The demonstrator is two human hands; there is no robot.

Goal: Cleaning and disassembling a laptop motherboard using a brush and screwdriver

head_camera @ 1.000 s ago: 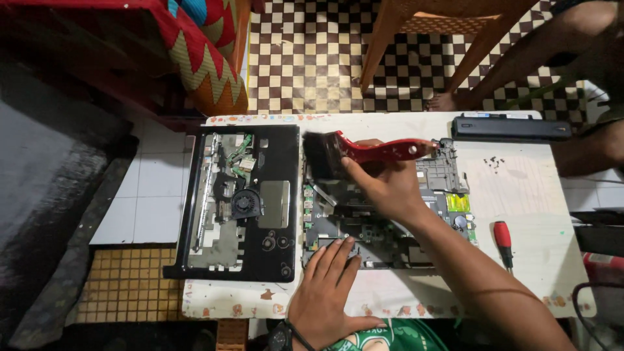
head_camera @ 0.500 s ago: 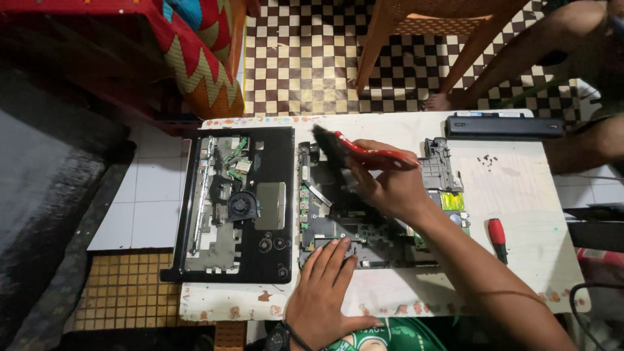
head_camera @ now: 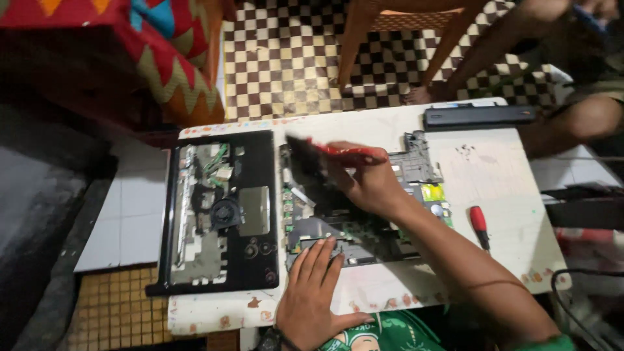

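The right hand (head_camera: 374,185) pinched a blurred red-handled brush (head_camera: 325,156), hiding part of the motherboard (head_camera: 344,221); the left hand (head_camera: 312,286) lay spread flat.

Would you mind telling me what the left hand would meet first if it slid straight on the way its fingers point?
The left hand lies flat, fingers pointing away up the table onto the bare circuit board. Sliding on, it would probably first meet the board's raised parts, then the right hand holding the red-handled brush; depth is uncertain.
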